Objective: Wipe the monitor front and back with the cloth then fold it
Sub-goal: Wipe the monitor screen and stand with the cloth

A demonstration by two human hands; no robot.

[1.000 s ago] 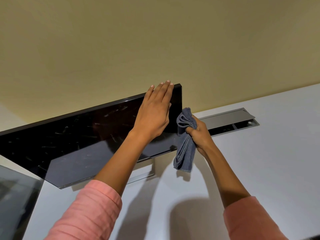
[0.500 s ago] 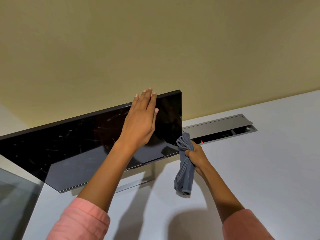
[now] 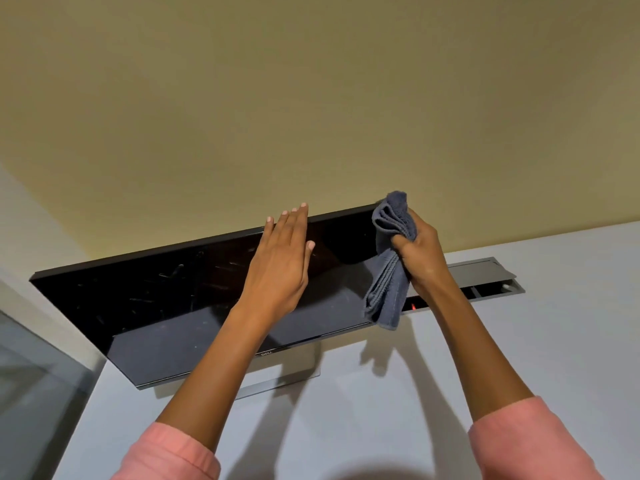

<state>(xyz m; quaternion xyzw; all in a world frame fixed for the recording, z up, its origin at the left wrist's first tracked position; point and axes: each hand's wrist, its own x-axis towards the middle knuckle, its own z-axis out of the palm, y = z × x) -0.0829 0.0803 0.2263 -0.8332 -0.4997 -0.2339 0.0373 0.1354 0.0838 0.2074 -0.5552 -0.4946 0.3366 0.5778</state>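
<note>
A black flat monitor [image 3: 166, 306] stands on a white desk [image 3: 536, 358], its dark screen facing me and its stand partly hidden under my left arm. My left hand [image 3: 280, 268] lies flat on the upper screen with straight fingers reaching over the top edge. My right hand [image 3: 420, 252] grips a bunched grey cloth [image 3: 389, 265] against the monitor's right edge, near its top right corner. The cloth's loose end hangs down past the screen's lower right corner.
A grey cable hatch [image 3: 485, 277] with its lid raised sits in the desk just right of the monitor, a small red light showing inside. A tan wall [image 3: 311, 98] rises behind. A glass panel [image 3: 31, 393] stands at the lower left.
My right hand has carried the cloth up from the monitor's lower right corner to its top right corner. My left hand has stayed flat on the upper screen, shifting slightly left.
</note>
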